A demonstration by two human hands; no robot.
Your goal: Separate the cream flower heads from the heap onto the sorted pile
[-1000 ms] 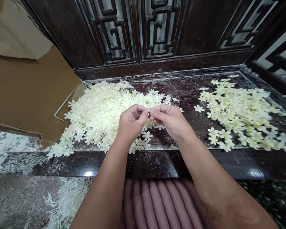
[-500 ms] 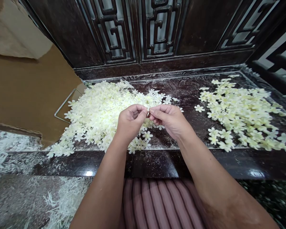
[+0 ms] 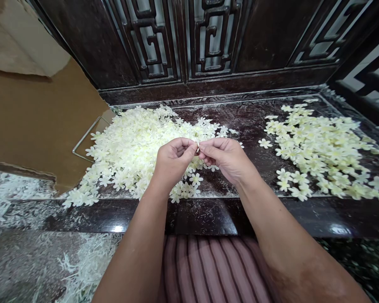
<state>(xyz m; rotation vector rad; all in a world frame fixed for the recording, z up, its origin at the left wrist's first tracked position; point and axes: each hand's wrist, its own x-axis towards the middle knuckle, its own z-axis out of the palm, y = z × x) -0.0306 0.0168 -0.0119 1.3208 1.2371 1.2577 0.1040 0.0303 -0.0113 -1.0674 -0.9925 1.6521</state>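
Both hands meet at the middle of the view, thumbs and forefingers pinched together. Between the fingertips is a small pale piece (image 3: 198,147), mostly hidden, perhaps part of a flower. My left hand (image 3: 174,160) is closed on it from the left, and my right hand (image 3: 222,158) pinches from the right with its other fingers curled. Behind and left of them spreads a large heap of white-yellow flowers (image 3: 129,143). A second, smaller pile of similar flowers (image 3: 325,147) lies to the right on the dark wooden bench (image 3: 240,118).
Brown cardboard (image 3: 41,122) leans at the left, with a bent metal wire (image 3: 85,136) at its edge. A carved wooden backrest (image 3: 265,38) stands behind the bench. White shreds (image 3: 88,265) cover the floor at lower left.
The hands stay almost in place; the small pale piece between the fingertips shows slightly more.
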